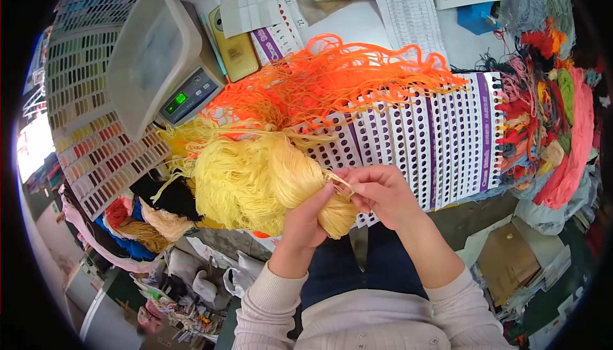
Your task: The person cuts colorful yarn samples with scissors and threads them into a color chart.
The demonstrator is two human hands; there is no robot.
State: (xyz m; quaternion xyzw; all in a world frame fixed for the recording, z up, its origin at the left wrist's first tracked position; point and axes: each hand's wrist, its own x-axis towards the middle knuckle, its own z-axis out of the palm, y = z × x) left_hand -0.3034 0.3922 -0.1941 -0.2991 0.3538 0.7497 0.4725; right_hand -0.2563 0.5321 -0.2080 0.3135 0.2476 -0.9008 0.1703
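Note:
A thick hank of pale yellow thread [246,181] lies at the table's front edge, its near end lifted in my hands. My left hand [306,219] is wrapped round that end, thumb on top. At the hank's tip my right hand [382,193] pinches a thin strand or tie [337,179] between thumb and fingers. Behind the yellow hank spreads a loose tangle of bright orange thread [306,85]. Under both lie white cards with rows of punched holes [408,142].
A digital scale [188,95] with a white tray [153,56] stands at the left, beside a gold phone [235,53] and a pen [214,44]. Thread colour charts [80,88] lie further left. Papers [408,12] and a blue box [477,18] sit at the back. Coloured hanks [568,139] pile up right.

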